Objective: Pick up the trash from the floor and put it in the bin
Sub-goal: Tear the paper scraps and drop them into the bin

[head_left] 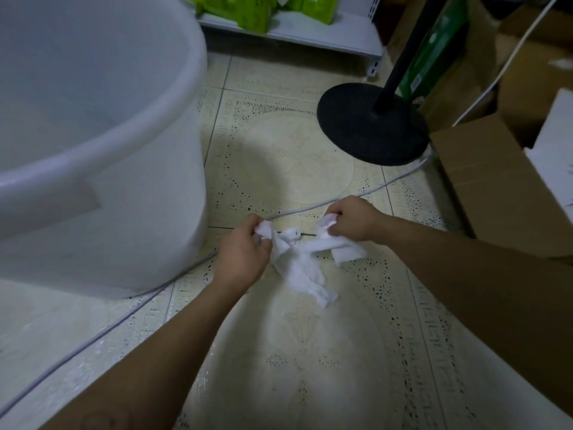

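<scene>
A crumpled white tissue [305, 265] hangs just above the tiled floor [279, 156], stretched between both hands. My left hand [243, 254] is closed on its left end. My right hand [353, 220] pinches its right end, and a loose tail droops toward the floor below. The big white plastic bin [102, 144] stands open at the left, its wall right beside my left hand.
A grey cable [93, 333] runs across the floor under my arms toward a black round stand base [372, 125]. Cardboard boxes [483, 181] crowd the right side. A low white shelf [310, 32] with green packages stands at the back.
</scene>
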